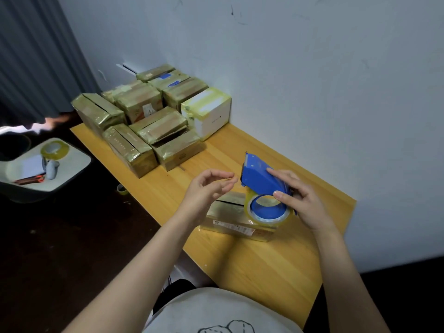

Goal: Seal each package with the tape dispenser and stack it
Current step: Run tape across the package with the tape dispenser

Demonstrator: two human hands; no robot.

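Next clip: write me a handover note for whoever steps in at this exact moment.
Right hand grips the blue tape dispenser above the package lying on the table.
Left hand is raised by the dispenser's front, fingers curled; whether it pinches clear tape is unclear.
Done: taped packages piled at the table's far end.
Left: finish sealing this package, stack it.

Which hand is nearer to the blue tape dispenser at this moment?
Right. The right hand grips the blue tape dispenser from its right side. The left hand hovers apart, just left of its cutter end, fingers loosely curled.
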